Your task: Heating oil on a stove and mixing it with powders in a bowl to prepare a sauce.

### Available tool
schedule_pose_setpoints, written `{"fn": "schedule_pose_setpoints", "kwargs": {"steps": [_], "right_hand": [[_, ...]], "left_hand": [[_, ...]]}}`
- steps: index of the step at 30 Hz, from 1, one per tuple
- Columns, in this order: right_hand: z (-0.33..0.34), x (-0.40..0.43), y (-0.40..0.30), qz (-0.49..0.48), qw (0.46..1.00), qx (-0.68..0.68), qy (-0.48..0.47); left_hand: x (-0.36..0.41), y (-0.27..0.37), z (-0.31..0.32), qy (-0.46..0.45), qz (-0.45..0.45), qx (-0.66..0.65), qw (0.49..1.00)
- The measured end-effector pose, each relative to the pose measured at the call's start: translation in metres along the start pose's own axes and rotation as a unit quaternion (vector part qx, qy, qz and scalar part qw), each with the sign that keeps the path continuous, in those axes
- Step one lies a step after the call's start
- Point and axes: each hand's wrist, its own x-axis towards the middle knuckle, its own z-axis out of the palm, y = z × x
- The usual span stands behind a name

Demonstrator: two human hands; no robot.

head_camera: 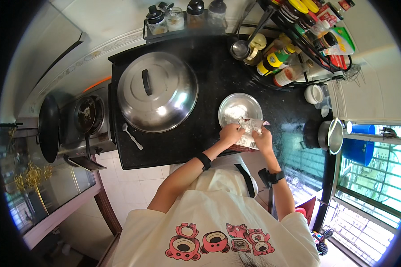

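Observation:
A printed foil packet (249, 138) is held between both hands at the counter's front edge. My left hand (232, 134) grips its upper left side, and my right hand (263, 138) grips its upper right side. The packet's top edge overlaps the near rim of a round metal bowl (223, 113). White powder (236, 112) lies in the bowl. Left of the bowl, a large domed steel lid (168, 106) with a black handle rests on the black counter (204, 140). What the lid covers is hidden. A spoon (132, 137) lies to the lid's lower left.
A gas stove (103, 133) with a small pan (86, 113) stands at the left. Seasoning jars (157, 23) line the back. Bottles (272, 63), a ladle (240, 50) and a wire rack (320, 63) crowd the back right. A metal pot (324, 135) sits by the window.

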Motion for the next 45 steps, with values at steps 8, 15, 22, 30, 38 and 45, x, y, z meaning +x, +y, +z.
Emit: {"fn": "schedule_pose_setpoints", "kwargs": {"steps": [8, 15, 22, 30, 38, 45], "right_hand": [[-0.004, -0.008, 0.009, -0.009, 1.000, -0.008, 0.018], [-0.006, -0.031, 0.044, 0.055, 0.972, 0.222, -0.050], [-0.002, -0.044, 0.068, 0.174, 0.834, 0.513, -0.105], [-0.015, -0.044, 0.046, 0.087, 0.975, 0.201, -0.018], [-0.017, -0.028, -0.001, 0.047, 0.996, 0.060, 0.040], [-0.012, -0.026, 0.000, 0.000, 0.998, 0.033, 0.050]], "left_hand": [[-0.013, 0.011, -0.001, 0.008, 0.015, -0.013, 1.000], [-0.028, -0.001, 0.005, -0.030, 0.069, -0.005, 0.997], [-0.045, 0.000, -0.007, -0.041, 0.100, 0.002, 0.994], [-0.035, -0.017, 0.008, -0.094, 0.027, -0.114, 0.989], [-0.019, -0.014, 0.014, -0.063, -0.045, -0.191, 0.978], [-0.018, 0.004, 0.009, -0.024, -0.063, -0.085, 0.994]]}}
